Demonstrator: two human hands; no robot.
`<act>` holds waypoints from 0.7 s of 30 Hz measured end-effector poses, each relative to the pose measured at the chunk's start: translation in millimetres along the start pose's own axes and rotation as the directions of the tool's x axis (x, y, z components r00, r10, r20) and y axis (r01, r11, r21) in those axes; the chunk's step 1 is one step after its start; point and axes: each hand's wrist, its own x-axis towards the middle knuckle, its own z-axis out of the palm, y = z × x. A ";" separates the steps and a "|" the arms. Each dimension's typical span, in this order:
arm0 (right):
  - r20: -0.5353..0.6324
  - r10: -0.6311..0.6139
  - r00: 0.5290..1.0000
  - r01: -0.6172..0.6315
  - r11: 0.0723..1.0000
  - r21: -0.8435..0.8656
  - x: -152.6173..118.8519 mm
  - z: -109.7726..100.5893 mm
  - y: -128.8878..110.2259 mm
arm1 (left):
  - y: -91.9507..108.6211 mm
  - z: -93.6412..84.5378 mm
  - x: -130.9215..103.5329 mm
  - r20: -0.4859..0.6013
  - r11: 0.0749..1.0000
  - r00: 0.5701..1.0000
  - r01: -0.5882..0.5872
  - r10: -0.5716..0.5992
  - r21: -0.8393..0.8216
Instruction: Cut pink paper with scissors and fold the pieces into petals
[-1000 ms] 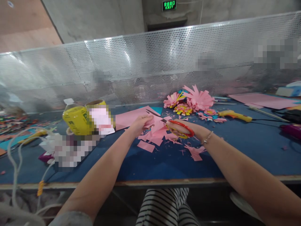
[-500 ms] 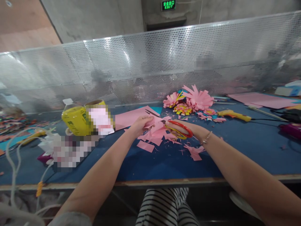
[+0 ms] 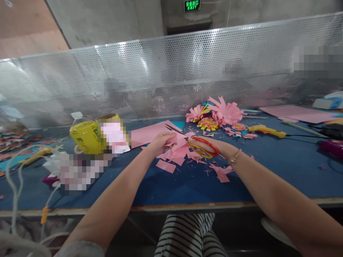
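My right hand (image 3: 201, 145) grips a pair of scissors (image 3: 211, 147) with red and yellow handles. Their dark blades point left, parted a little, close to the fingers of my left hand. My left hand (image 3: 162, 141) pinches a small piece of pink paper (image 3: 171, 140) beside the blades. Whether the blades touch that piece I cannot tell. Beneath both hands lies a heap of pink paper offcuts (image 3: 179, 155). A larger pink sheet (image 3: 146, 134) lies behind my left hand, with a bit of teal paper at its far edge.
Paper flowers (image 3: 225, 112) stand behind my right hand, a yellow glue gun (image 3: 266, 130) beside them. A yellow-labelled bottle (image 3: 87, 135) and a cardboard tube (image 3: 108, 117) are on the left. A perforated metal screen (image 3: 150, 78) borders the blue table (image 3: 187, 192) at the back.
Almost nothing differs. The paper piece in my left hand has shifted slightly at the blades; both hands keep their places and holds.
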 end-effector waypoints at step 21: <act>-0.301 -0.174 0.937 -0.107 0.680 -0.726 21.6 -40.9 22.0 | -10.3 -3.4 7.9 -0.093 0.999 0.995 -0.049 0.048 -0.004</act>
